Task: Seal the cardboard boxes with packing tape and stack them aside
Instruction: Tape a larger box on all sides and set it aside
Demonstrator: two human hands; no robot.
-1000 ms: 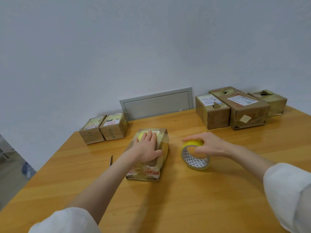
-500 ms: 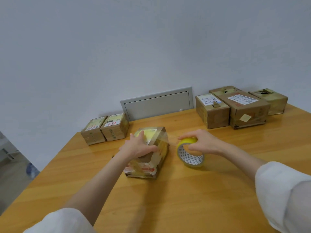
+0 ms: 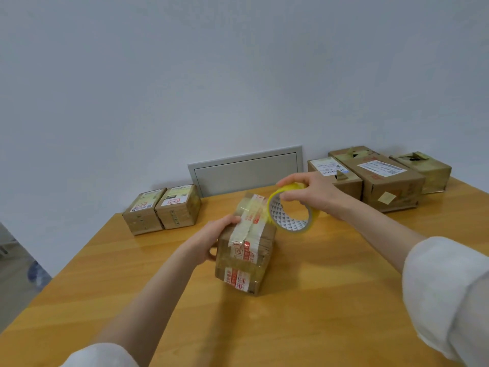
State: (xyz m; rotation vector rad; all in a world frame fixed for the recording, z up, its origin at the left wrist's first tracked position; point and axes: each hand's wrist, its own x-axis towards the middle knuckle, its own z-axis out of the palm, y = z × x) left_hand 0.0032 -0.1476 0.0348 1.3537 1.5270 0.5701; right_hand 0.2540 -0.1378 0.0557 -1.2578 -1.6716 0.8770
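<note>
Box (image 3: 246,250) on table (image 3: 317,300), taped over; left hand (image 3: 211,241) grips its left side; right hand (image 3: 315,193) holds yellow tape roll (image 3: 291,211) just above box top

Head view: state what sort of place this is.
Probably a makeshift parcel-packing station: an orange-brown wooden table against a white wall, labelled brown cardboard boxes along its back, and a yellow roll of packing tape in the right hand by a taped cardboard box.
</note>
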